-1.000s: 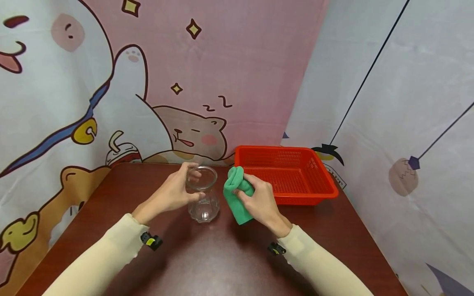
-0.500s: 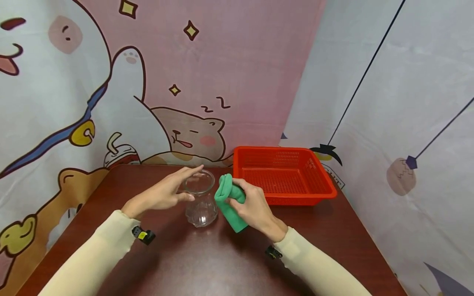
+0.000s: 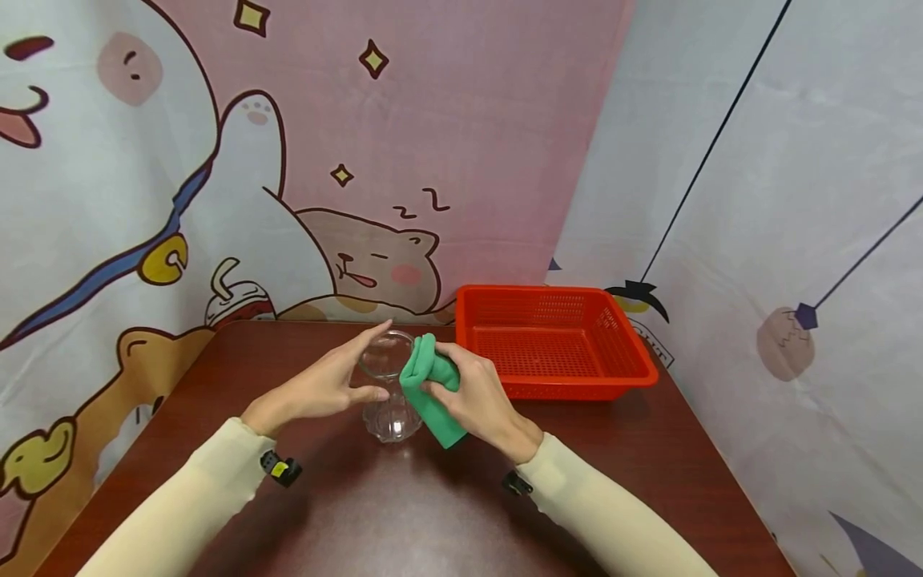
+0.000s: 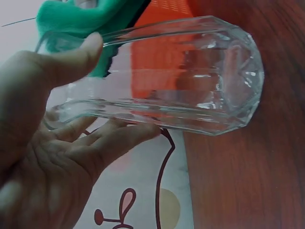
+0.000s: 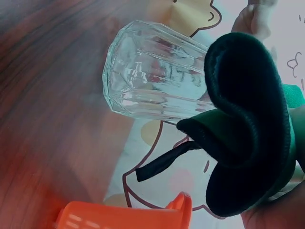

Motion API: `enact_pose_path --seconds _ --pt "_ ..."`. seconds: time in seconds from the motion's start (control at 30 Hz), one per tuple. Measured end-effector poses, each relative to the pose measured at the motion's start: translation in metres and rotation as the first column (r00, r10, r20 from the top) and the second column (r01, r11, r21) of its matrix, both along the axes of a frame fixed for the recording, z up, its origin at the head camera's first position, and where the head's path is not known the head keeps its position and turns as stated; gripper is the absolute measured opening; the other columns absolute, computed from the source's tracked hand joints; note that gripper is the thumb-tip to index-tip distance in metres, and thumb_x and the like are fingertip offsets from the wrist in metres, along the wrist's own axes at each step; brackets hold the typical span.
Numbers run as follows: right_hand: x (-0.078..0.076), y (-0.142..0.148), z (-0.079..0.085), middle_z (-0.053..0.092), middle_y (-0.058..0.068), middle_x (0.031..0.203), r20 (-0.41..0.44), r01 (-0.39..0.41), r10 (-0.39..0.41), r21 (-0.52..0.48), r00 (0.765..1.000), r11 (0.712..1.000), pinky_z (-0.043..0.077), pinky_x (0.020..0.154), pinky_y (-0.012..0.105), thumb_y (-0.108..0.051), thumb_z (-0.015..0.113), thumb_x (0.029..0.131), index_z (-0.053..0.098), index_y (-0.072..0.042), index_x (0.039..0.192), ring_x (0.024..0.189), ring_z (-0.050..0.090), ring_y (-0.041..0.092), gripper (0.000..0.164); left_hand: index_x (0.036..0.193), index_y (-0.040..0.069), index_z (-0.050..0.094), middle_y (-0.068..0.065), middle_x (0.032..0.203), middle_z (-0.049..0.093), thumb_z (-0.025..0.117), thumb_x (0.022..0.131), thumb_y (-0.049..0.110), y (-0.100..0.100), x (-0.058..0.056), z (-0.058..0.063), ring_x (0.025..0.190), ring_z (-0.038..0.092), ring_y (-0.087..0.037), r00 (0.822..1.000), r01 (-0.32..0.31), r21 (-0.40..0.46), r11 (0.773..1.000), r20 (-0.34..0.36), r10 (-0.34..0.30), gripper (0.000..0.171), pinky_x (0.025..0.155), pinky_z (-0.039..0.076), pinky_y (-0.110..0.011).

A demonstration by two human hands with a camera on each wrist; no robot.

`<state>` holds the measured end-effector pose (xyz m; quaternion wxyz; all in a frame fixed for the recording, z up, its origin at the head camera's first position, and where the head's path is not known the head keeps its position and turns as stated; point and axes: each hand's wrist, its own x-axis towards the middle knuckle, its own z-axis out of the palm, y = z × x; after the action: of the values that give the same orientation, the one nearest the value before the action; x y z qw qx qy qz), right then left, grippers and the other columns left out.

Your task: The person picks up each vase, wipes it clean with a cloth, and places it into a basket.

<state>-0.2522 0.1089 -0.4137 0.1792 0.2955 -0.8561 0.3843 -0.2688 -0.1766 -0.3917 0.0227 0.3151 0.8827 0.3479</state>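
Note:
A clear glass jar (image 3: pixel 392 417) with a faceted base stands upright on the table, left of the middle in the head view. My left hand (image 3: pixel 320 386) is beside the jar's upper part, its thumb and fairly straight fingers spread on either side; firm contact is unclear. In the left wrist view, the thumb (image 4: pixel 78 59) crosses in front of the glass near its mouth. My right hand (image 3: pixel 481 397) pinches a folded green cloth (image 3: pixel 436 401) against or just in front of the jar's right side. The right wrist view shows the cloth's dark edges and a black strip (image 5: pixel 164 162).
A red plastic basket (image 3: pixel 577 381) with perforated walls stands at the back right of the brown table (image 3: pixel 404 521). A cartoon-printed curtain (image 3: pixel 497 160) hangs behind the table and along its sides.
My right hand has moved left with the cloth, up to the jar. My left fingers have straightened away from the jar, and the hand has shifted slightly left, then back toward it.

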Motion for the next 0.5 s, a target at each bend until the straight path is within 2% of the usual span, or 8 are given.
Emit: enact_pose_path --seconds 0.1,0.27,0.37,0.5 --pt "-0.002 -0.003 -0.002 0.076 0.004 0.124 0.006 0.008 -0.008 -0.003 1.0 1.0 0.064 0.091 0.035 -0.024 0.089 0.09 0.066 -0.01 0.14 0.102 0.074 0.016 0.057 0.173 0.032 0.012 -0.002 0.161 0.053 0.084 0.095 0.023 0.001 0.0 -0.005 0.146 0.054 -0.028 1.0 -0.001 0.007 1.0 -0.017 0.002 0.107 0.114 0.047 -0.057" --pt "-0.003 -0.01 -0.009 0.076 0.006 0.12 -0.013 0.038 -0.039 -0.031 0.999 0.999 0.063 0.087 0.035 -0.02 0.088 0.091 0.067 -0.008 0.135 0.098 0.073 0.016 0.051 0.172 0.031 0.014 -0.004 0.154 0.06 0.084 0.094 0.019 -0.001 -0.001 -0.009 0.134 0.065 -0.026 0.999 0.03 0.039 0.999 -0.042 -0.029 0.105 0.107 0.053 -0.052" --pt "-0.003 -0.015 -0.014 0.077 0.006 0.115 -0.029 0.059 -0.061 -0.051 0.998 0.997 0.063 0.083 0.035 -0.019 0.087 0.09 0.069 -0.008 0.13 0.094 0.073 0.016 0.045 0.172 0.031 0.014 -0.005 0.154 0.06 0.083 0.094 0.019 -0.001 -0.002 -0.011 0.136 0.064 -0.026 0.998 0.047 0.042 0.998 -0.05 -0.045 0.105 0.11 0.052 -0.055" --pt "-0.004 -0.019 -0.018 0.077 0.004 0.111 -0.048 0.068 -0.072 -0.081 0.996 0.994 0.062 0.08 0.033 -0.02 0.086 0.091 0.07 -0.01 0.126 0.09 0.072 0.015 0.04 0.171 0.032 0.015 -0.005 0.153 0.06 0.084 0.094 0.019 -0.002 -0.005 -0.012 0.138 0.062 -0.026 0.996 0.051 0.031 0.998 -0.072 -0.049 0.105 0.107 0.054 -0.055"
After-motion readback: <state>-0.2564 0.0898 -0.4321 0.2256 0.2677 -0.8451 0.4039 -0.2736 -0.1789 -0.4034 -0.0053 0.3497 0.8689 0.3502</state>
